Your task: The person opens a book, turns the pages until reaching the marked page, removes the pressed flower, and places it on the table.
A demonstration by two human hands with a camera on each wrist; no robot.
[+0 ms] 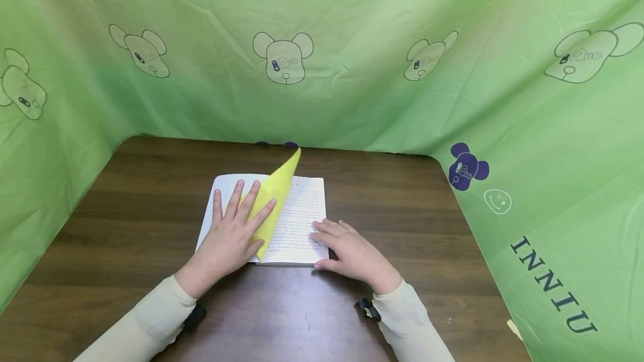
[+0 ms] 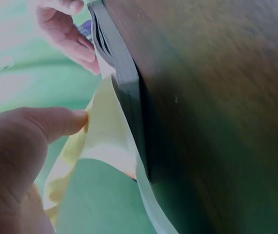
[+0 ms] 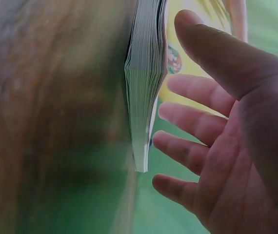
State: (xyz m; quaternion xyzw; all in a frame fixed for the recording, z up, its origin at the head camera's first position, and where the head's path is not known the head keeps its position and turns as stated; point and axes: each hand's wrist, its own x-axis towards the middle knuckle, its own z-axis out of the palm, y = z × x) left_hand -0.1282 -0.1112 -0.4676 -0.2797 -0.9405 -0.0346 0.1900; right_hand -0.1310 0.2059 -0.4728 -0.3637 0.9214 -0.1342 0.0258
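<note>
A thick paperback book (image 1: 304, 217) lies open on the table, printed text on its right-hand page. A bright yellow leaf (image 1: 282, 183) stands up slantwise from the middle, over a white leaf (image 1: 225, 184) spread to the left. My left hand (image 1: 228, 242), fingers spread, presses on the yellow leaf; its thumb touches that leaf in the left wrist view. At the book's lower right corner is my right hand (image 1: 358, 256), fingertips over the page edge and thumb by the near edge. Its fingers (image 3: 192, 117) look loosely extended beside the page block (image 3: 146, 63), holding nothing.
The dark wooden table (image 1: 402, 200) extends around the book. A green cloth (image 1: 352, 99) printed with bear heads hangs behind and on both sides. Black wrist straps (image 1: 368, 310) show under the pale sleeves (image 1: 410, 317). A small pale piece (image 1: 514, 328) lies at the table's right edge.
</note>
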